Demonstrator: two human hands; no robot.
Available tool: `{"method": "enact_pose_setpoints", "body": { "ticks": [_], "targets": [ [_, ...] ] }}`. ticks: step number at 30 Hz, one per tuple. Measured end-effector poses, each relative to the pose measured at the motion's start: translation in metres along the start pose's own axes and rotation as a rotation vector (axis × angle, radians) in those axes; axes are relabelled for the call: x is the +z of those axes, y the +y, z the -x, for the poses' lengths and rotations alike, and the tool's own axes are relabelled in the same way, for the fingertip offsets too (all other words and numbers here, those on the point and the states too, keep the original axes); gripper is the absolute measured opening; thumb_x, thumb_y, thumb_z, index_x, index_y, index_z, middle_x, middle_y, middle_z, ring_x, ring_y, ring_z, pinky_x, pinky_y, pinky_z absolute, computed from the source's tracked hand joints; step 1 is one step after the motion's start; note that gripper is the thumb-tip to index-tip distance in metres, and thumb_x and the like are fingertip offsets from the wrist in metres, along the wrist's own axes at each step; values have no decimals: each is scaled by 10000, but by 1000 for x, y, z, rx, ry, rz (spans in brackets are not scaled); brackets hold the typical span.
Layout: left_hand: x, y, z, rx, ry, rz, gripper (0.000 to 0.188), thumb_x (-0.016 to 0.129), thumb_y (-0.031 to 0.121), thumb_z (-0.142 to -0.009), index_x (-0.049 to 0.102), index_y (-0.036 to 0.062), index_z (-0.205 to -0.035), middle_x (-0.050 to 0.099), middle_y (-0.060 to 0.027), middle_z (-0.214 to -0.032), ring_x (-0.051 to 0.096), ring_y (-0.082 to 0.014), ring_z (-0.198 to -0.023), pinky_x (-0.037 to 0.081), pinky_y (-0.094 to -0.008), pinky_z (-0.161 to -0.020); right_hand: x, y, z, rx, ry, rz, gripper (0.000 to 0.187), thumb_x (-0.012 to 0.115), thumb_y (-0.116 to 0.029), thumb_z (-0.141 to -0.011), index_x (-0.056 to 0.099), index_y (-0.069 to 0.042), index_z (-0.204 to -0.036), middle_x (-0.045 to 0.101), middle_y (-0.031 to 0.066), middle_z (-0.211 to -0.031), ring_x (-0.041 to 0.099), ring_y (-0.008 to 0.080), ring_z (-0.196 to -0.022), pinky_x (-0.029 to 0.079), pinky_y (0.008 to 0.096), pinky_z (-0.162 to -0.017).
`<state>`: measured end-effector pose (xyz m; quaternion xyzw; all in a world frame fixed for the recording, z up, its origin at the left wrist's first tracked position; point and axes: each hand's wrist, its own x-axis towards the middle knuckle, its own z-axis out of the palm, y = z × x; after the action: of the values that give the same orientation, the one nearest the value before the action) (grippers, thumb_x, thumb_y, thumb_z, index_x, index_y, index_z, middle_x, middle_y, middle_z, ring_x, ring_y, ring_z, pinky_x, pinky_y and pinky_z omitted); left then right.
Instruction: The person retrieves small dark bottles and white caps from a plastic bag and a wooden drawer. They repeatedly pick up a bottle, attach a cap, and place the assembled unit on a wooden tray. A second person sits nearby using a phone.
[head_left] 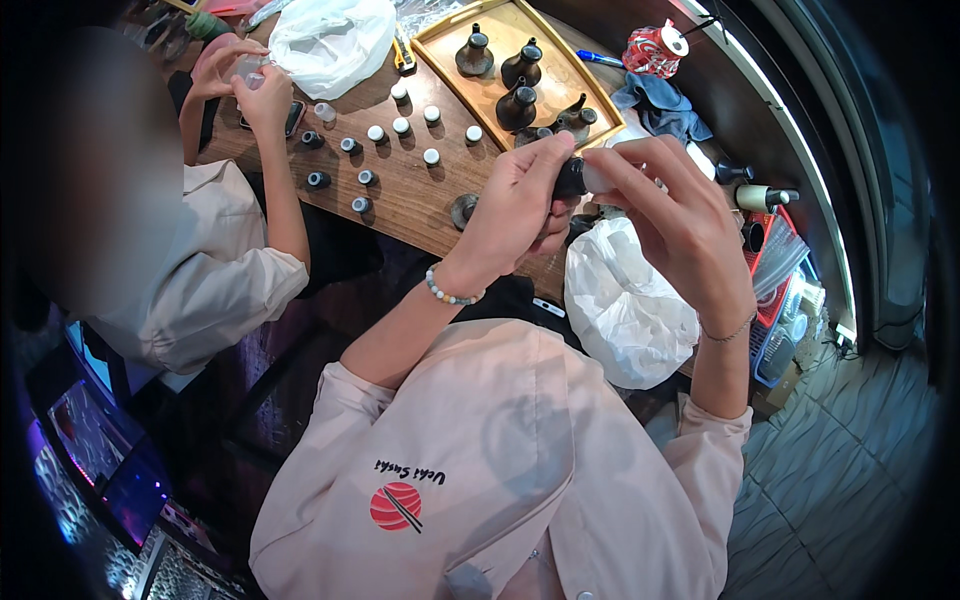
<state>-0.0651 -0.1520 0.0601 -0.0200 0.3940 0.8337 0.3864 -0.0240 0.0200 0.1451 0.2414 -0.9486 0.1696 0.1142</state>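
My left hand (515, 205) is closed around a small dark bottle (570, 180), held up sideways over the table edge. At the bottle's right end my right hand (685, 215) pinches a whitish cap (598, 180) with thumb and fingertips. Cap and bottle meet or nearly meet; the fingers partly hide the joint. Beyond my hands, a wooden tray (440, 55) holds several dark soy sauce bottles (474, 55) with thin spouts. Left of the tray, several small bottles with white tops (431, 157) stand on the wooden table (400, 205).
A crumpled white plastic bag (630, 310) is under my right forearm. Left of me, a co-worker's hands (255, 85) hold a small clear piece near another white bag (330, 45). A yellow cutter (404, 55), a blue cloth (665, 105), a red can (655, 50) and baskets (775, 340) are around.
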Motion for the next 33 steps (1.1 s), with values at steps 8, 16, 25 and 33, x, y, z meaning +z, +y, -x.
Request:
{"method": "enact_pose_setpoints", "body": {
  "ticks": [8, 16, 25, 33],
  "targets": [
    [-5, -5, -4, 113, 12, -147, 418, 484, 395, -1122, 617, 63, -905, 459, 51, -577, 403, -37, -400, 322, -230, -362, 17, 8, -3, 61, -30, 99, 311, 744, -248, -937, 541, -55, -803, 542, 84, -710, 603, 273, -661, 468, 396, -574],
    [-2, -11, -7, 174, 42, -183, 430, 471, 400, -1125, 613, 64, -898, 465, 48, -581, 410, -37, -406, 319, -229, -359, 44, 3, -5, 247, 175, 92, 406, 693, -282, -977, 604, -72, -641, 534, 88, -518, 552, 280, -457, 421, 423, -452],
    [-7, -9, -13, 65, 7, 27, 395, 499, 385, -1105, 581, 51, -910, 441, 16, -598, 384, -56, -410, 309, -234, -352, 23, -8, -13, 655, -25, -41, 506, 560, -466, -1060, 749, -78, -796, 582, 171, -559, 608, 360, -543, 443, 431, -499],
    [-9, 0, -14, -2, 32, 50, 377, 529, 384, -1086, 561, 40, -934, 446, -2, -648, 339, -68, -399, 280, -233, -333, 7, 9, -7, 271, -97, -389, 389, 744, -25, -899, 677, -102, -1274, 648, 91, -990, 666, 251, -792, 537, 374, -683]
  ]
}}
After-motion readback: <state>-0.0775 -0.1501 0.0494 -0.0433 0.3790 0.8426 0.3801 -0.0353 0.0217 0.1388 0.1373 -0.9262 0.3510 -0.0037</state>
